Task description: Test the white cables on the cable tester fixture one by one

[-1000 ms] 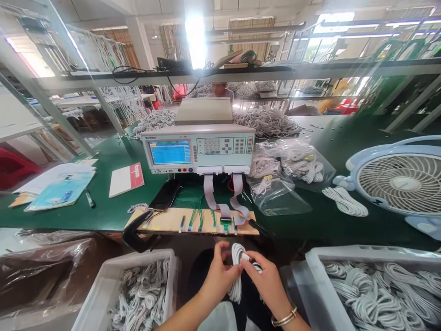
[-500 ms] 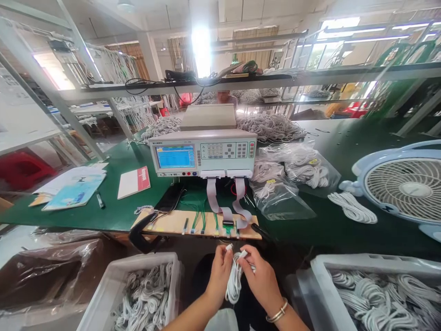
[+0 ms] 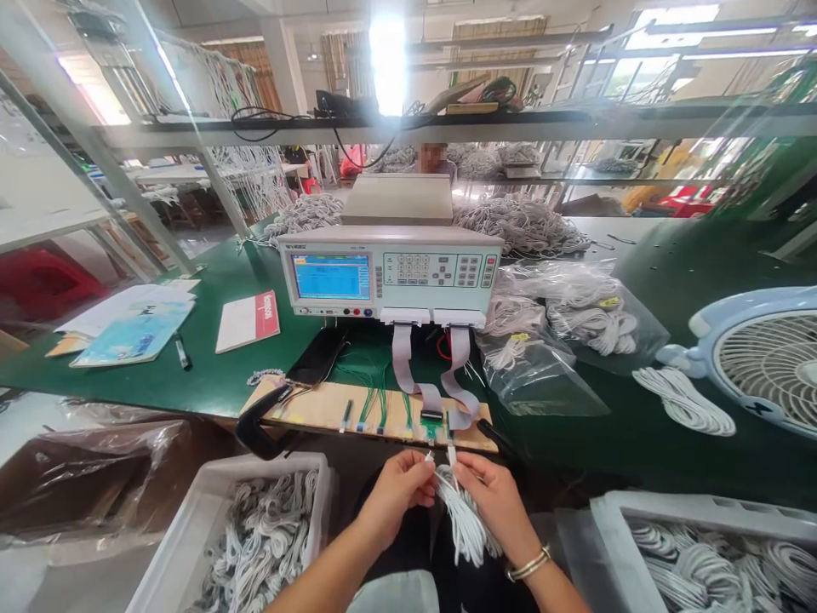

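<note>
A coiled white cable [image 3: 467, 526] hangs between my hands, just in front of the bench edge. My left hand [image 3: 403, 487] is closed in a pinch on one small white connector end of it. With thumb and fingers, my right hand [image 3: 490, 487] grips the other end, whose white plug [image 3: 452, 455] points up at the front edge of the wooden board [image 3: 383, 415]. That plug is at or touching a small socket there; whether it is inserted I cannot tell. Beside it sits a green circuit board [image 3: 432, 428], joined by grey ribbon cable to the tester [image 3: 391, 281] with a lit screen.
White bins of coiled cables stand at left [image 3: 322, 477] and right [image 3: 613, 515]. A black clamp [image 3: 259, 430] juts from the board's left end. Bagged cables [image 3: 542, 340], a loose cable coil [image 3: 686, 400] and a fan [image 3: 772, 358] lie to the right. A person sits beyond the shelf.
My right hand has raised its plug to the board's front edge, and the coil swung right with it. My left hand moved slightly left, still pinching its end. The view shifted a little.
</note>
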Tool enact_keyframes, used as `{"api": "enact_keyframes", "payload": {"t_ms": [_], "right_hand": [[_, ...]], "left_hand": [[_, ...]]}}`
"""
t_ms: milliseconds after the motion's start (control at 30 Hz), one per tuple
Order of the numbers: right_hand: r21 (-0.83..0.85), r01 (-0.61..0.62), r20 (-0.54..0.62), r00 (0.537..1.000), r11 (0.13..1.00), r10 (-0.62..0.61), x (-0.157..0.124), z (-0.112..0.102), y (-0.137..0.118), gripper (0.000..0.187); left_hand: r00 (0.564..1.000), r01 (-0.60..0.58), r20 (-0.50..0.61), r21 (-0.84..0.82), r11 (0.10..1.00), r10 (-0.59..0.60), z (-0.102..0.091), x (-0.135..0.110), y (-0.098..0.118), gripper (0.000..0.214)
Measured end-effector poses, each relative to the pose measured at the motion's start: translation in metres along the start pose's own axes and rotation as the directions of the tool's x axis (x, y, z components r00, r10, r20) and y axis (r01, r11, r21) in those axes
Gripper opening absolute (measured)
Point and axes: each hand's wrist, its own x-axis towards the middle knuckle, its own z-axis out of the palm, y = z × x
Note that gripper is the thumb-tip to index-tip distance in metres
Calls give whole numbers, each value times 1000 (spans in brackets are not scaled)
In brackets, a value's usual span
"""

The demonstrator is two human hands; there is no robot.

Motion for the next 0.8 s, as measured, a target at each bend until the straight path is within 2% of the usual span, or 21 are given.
{"api": "enact_keyframes", "payload": {"t_ms": [300,533,633,800], "right_hand": [[-7,7,-22,1000,1000,-7,-2,-1,-1,27],[334,-98,-91,987,937,136,1,16,11,31],[305,-74,-93,990,949,107,-4,13,13,31],[141,-38,-56,997,989,46,-10,-3,7,27]], "left_hand": [[1000,17,-9,-13,1000,-17,0,1,-1,22],[998,16,-55,-82,997,-21,-4,1,2,22],[998,15,-64,-83,996,-20,-2,1,4,21],[994,-14,-109,-136,991,0,6,5,-1,21]]}}
